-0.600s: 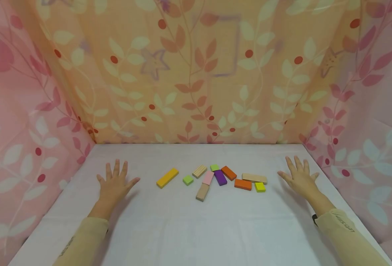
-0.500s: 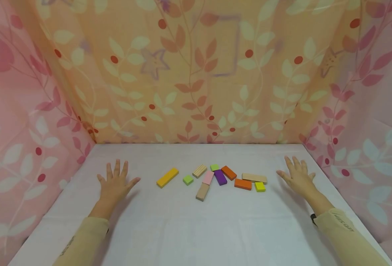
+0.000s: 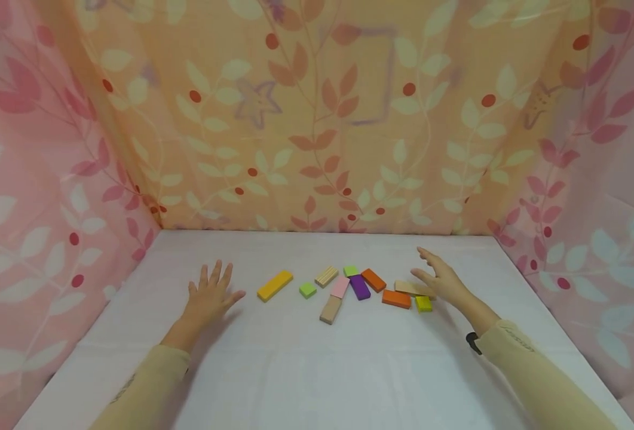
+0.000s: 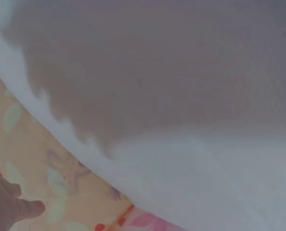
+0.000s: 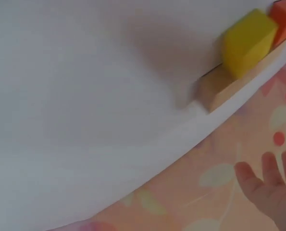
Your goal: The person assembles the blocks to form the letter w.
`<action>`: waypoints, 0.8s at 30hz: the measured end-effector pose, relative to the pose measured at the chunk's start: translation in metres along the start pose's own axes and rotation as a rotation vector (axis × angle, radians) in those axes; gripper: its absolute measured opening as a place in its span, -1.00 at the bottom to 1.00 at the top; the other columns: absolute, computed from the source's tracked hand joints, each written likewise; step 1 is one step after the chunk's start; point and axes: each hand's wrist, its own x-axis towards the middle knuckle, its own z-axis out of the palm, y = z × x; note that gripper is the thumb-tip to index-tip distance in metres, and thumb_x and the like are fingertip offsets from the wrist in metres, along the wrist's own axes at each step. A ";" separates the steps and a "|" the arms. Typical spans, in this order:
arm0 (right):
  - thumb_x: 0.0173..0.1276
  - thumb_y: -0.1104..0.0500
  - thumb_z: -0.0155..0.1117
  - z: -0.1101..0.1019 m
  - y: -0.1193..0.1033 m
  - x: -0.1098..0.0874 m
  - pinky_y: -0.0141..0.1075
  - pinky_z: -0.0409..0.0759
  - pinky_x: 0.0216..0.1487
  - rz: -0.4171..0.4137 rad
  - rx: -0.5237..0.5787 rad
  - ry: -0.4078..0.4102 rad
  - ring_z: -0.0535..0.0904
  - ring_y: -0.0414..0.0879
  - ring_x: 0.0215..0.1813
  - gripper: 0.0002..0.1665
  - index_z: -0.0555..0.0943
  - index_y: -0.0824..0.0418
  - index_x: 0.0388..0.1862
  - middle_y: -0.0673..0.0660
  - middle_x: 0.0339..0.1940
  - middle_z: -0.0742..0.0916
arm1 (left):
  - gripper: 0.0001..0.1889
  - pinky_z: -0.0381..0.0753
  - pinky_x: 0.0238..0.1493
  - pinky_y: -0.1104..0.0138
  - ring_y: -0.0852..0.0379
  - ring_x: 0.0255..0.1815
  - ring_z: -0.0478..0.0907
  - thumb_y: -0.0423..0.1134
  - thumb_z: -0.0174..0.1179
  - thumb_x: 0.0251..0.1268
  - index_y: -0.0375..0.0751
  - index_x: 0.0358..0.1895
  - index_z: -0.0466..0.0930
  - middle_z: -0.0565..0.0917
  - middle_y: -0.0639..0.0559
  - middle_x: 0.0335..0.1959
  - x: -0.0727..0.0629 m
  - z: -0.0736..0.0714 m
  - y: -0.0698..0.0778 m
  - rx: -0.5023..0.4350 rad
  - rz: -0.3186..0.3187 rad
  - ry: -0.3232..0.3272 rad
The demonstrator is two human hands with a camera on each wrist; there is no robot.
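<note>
My left hand (image 3: pixel 209 301) hovers over the left part of the table with fingers spread, holding nothing. Nearest to it lies a long yellow-orange block (image 3: pixel 275 285). On the right, my right hand (image 3: pixel 446 283) is held with fingers loosely straight and overlaps the end of a long plain wooden block (image 3: pixel 410 288) in the head view. A small yellow block (image 5: pixel 248 42) and an orange block (image 3: pixel 396 299) lie close by it. In the right wrist view the right fingers (image 5: pixel 271 168) hold nothing.
Mid-table lie a green block (image 3: pixel 308 291), a ridged wooden block (image 3: pixel 327 276), a pink block (image 3: pixel 340 287), a tan block (image 3: pixel 330 310), a purple block (image 3: pixel 360 287), a second orange block (image 3: pixel 373 280) and another green block (image 3: pixel 351 272). Floral curtains (image 3: pixel 317 119) surround the white table (image 3: pixel 317 376).
My right hand has moved left toward the right-hand blocks, its fingers less spread. My left hand has shifted to the right. The head view has turned slightly; the blocks lie as before.
</note>
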 end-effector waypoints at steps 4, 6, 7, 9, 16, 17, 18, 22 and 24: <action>0.46 0.01 0.18 0.017 -0.017 0.019 0.36 0.23 0.24 -0.063 0.043 -0.096 0.24 0.43 0.35 -0.19 0.13 0.29 0.52 0.45 0.38 0.37 | -0.16 -0.20 0.23 -0.47 -0.48 0.48 -0.29 0.16 -0.03 0.45 -0.35 0.53 -0.08 -0.12 -0.37 0.53 0.002 0.008 0.008 0.008 0.057 -0.028; 0.44 0.04 0.21 0.027 -0.024 0.029 0.35 0.19 0.26 -0.088 0.059 -0.150 0.21 0.41 0.38 -0.21 0.15 0.25 0.53 0.41 0.41 0.36 | -0.18 -0.18 0.23 -0.46 -0.47 0.48 -0.27 0.15 -0.03 0.46 -0.34 0.53 -0.06 -0.10 -0.35 0.53 0.002 0.011 0.013 0.006 0.089 -0.049; 0.44 0.05 0.22 0.032 -0.028 0.034 0.34 0.16 0.29 -0.095 0.066 -0.175 0.20 0.40 0.40 -0.21 0.17 0.23 0.53 0.38 0.42 0.36 | -0.18 -0.17 0.23 -0.46 -0.46 0.49 -0.26 0.15 -0.02 0.46 -0.33 0.53 -0.05 -0.09 -0.34 0.54 0.003 0.013 0.015 0.006 0.103 -0.062; 0.42 0.08 0.25 0.043 -0.035 0.043 0.29 0.13 0.33 -0.116 0.059 -0.213 0.18 0.36 0.43 -0.23 0.21 0.20 0.52 0.34 0.44 0.36 | -0.19 -0.17 0.24 -0.46 -0.45 0.49 -0.26 0.13 -0.01 0.46 -0.32 0.53 -0.04 -0.08 -0.33 0.54 0.004 0.015 0.021 0.000 0.131 -0.088; 0.33 0.10 0.34 0.075 -0.059 0.074 0.30 0.07 0.35 -0.255 -0.060 -0.296 0.21 0.31 0.41 -0.26 0.34 0.23 0.44 0.30 0.38 0.45 | -0.21 -0.18 0.27 -0.42 -0.39 0.52 -0.25 0.13 0.02 0.44 -0.24 0.54 0.00 -0.07 -0.28 0.55 0.015 0.027 0.039 0.007 0.161 -0.155; 0.33 0.08 0.34 0.080 -0.063 0.078 0.31 0.08 0.33 -0.266 -0.094 -0.304 0.21 0.31 0.40 -0.27 0.36 0.21 0.43 0.29 0.38 0.45 | -0.21 -0.17 0.28 -0.42 -0.38 0.52 -0.25 0.13 0.03 0.43 -0.24 0.54 0.01 -0.06 -0.28 0.55 0.016 0.029 0.041 0.008 0.162 -0.158; 0.32 0.05 0.34 0.084 -0.065 0.081 0.31 0.11 0.29 -0.289 -0.132 -0.303 0.23 0.31 0.37 -0.28 0.38 0.18 0.42 0.29 0.36 0.47 | -0.20 -0.17 0.29 -0.41 -0.37 0.52 -0.25 0.14 0.03 0.43 -0.23 0.54 0.01 -0.07 -0.27 0.55 0.018 0.030 0.042 0.014 0.160 -0.165; 0.31 -0.03 0.34 0.101 -0.070 0.097 0.28 0.18 0.22 -0.325 -0.231 -0.329 0.23 0.30 0.35 -0.30 0.43 0.10 0.40 0.28 0.35 0.47 | -0.20 -0.17 0.29 -0.40 -0.36 0.52 -0.25 0.14 0.04 0.41 -0.22 0.54 0.02 -0.06 -0.26 0.55 0.024 0.034 0.045 0.013 0.152 -0.183; 0.29 -0.07 0.35 0.109 -0.070 0.105 0.26 0.21 0.20 -0.328 -0.264 -0.345 0.23 0.30 0.34 -0.31 0.46 0.04 0.38 0.27 0.35 0.47 | -0.21 -0.18 0.31 -0.39 -0.35 0.53 -0.25 0.15 0.04 0.41 -0.20 0.54 0.03 -0.06 -0.25 0.56 0.025 0.035 0.045 0.018 0.139 -0.197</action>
